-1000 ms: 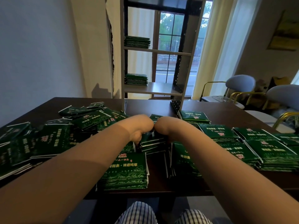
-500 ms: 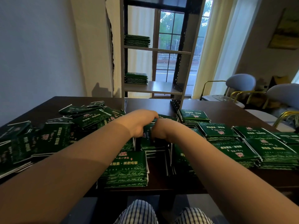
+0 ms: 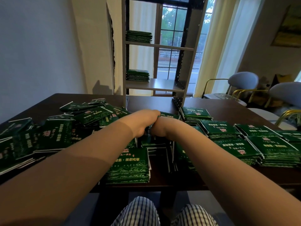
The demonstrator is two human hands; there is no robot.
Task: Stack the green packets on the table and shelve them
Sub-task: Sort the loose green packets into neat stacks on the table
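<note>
Two hands, the left hand (image 3: 143, 122) and the right hand (image 3: 162, 129), meet knuckle to knuckle, curled down over a bundle of green packets (image 3: 153, 143) on the table (image 3: 228, 111). Their fingertips are hidden. Over the last second the left has slid partly over the right, and both have edged forward toward the shelf (image 3: 162, 85) straight beyond the grip. I'd judge the bundle squared and about ready to lift.

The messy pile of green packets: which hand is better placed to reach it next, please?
Probably the left hand: the messy pile lies on its side; the right hand would cross over.
</note>
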